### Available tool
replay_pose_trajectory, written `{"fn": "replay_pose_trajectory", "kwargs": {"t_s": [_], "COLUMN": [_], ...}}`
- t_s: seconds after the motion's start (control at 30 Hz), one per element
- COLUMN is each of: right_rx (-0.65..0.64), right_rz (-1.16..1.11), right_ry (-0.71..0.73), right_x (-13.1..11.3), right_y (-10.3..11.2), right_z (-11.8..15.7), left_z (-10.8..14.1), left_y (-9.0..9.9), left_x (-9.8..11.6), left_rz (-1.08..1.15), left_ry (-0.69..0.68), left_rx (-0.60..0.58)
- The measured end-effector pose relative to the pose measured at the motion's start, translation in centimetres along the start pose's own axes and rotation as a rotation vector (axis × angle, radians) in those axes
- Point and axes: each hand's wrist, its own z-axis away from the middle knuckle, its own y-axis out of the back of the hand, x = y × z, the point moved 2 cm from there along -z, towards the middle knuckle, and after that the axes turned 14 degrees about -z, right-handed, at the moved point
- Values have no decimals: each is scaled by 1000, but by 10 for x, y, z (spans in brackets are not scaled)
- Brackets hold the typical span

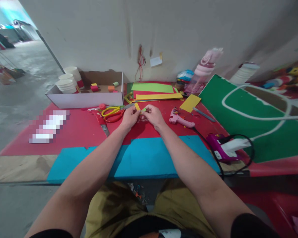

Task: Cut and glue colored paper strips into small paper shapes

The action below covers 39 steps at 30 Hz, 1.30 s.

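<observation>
My left hand [131, 115] pinches a small yellow foam or paper strip [137, 106] over the red table cover. Close beside it, my right hand [152, 115] has its fingers closed on a small green piece [144, 109]. The two pieces meet or nearly meet between my fingertips; whether they are joined I cannot tell. Left of my left hand lie scissors [114, 114] with yellow and red handles, and a red-handled cutter [101, 123] with a metal blade. A pink hot glue gun [181, 119] rests to the right of my right hand.
An open white box [89, 100] holds paper cups [66, 86] and small coloured rolls. Coloured strips [159, 96] lie at the back, near a yellow sheet [190, 103]. Blue foam [149, 157] covers the front edge. At right are a purple power socket [222, 148], cables and a green board [228, 122].
</observation>
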Motion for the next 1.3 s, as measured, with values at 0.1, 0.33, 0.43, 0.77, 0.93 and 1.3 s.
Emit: {"fn": "replay_pose_trajectory", "kwargs": {"t_s": [0.1,0.33,0.43,0.77,0.93,1.3], "right_rx": [3,0,-9,-15,20,27], "right_rz": [8,-41,-92,-142,-110,-66], "right_ry": [-5,21,16,12,44,11], "right_x": [0,0,0,-2,0,-1], "right_y": [0,0,0,-2,0,-1], "right_z": [0,0,0,2,0,1], "left_z": [-1,-5,-5,-3,-2,-4], "left_y": [0,2,3,4,1,1], "left_x": [-2,-9,-9,-6,-5,-6], "left_rz": [-10,-2,25,42,102,95], "left_ry": [-7,-39,-63,-54,34,-4], "left_rx": [-7,17,52,88,-28,52]}}
